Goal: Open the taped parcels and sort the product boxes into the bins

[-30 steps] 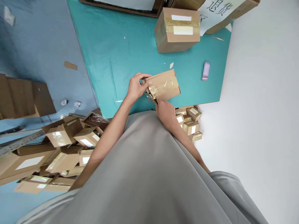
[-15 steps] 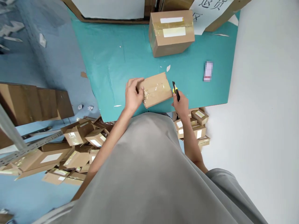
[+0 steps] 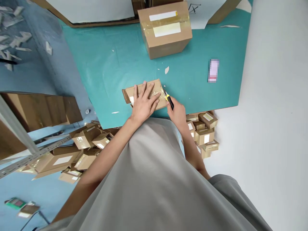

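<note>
A small cardboard box [image 3: 156, 86] with clear tape lies near the front edge of the teal table. My left hand [image 3: 143, 104] rests flat on top of it, fingers spread. A flap sticks out at the box's left end. In my right hand [image 3: 177, 111] is a black and yellow box cutter [image 3: 169, 100], its blade at the right end of the box. Whether the blade is in the tape is too small to tell.
A larger taped carton [image 3: 166, 41] with white labels stands at the table's back. A pixelated phone-like object [image 3: 213, 70] lies on the right of the teal table [image 3: 96, 67]. Cardboard boxes [image 3: 205, 136] are piled below the right edge, more boxes [image 3: 86, 136] at lower left beside a metal rack [image 3: 45, 149].
My left hand has gone from gripping the box's left side to lying flat on its top. The box cutter has come to the box's right end. My view has shifted somewhat.
</note>
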Demonstrator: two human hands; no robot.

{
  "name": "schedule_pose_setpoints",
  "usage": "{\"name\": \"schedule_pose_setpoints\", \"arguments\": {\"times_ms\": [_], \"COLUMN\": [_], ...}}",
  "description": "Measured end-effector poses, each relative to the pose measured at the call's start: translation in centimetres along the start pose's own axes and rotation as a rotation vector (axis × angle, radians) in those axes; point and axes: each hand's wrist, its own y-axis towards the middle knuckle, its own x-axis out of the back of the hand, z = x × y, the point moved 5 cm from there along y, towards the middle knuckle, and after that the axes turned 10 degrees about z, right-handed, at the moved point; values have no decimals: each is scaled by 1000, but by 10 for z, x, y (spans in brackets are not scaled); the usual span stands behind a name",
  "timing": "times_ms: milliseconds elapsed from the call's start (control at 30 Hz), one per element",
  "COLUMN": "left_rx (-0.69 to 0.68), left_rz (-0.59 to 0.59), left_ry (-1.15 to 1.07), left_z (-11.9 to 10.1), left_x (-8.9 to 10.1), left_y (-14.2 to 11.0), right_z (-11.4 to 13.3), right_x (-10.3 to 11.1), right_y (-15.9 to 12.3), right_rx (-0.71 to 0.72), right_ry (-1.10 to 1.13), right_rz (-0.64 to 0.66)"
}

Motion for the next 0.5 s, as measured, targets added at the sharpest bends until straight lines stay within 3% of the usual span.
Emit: {"name": "schedule_pose_setpoints", "arguments": {"times_ms": [133, 500], "left_rx": [14, 7], "left_rz": [2, 4], "left_ry": [2, -35], "left_z": [2, 4], "left_x": [0, -5], "left_y": [0, -3], "right_z": [8, 39], "right_x": [4, 2], "right_y": [3, -15], "right_rx": [10, -253], "right_ry": [-35, -185], "right_rz": [25, 112]}}
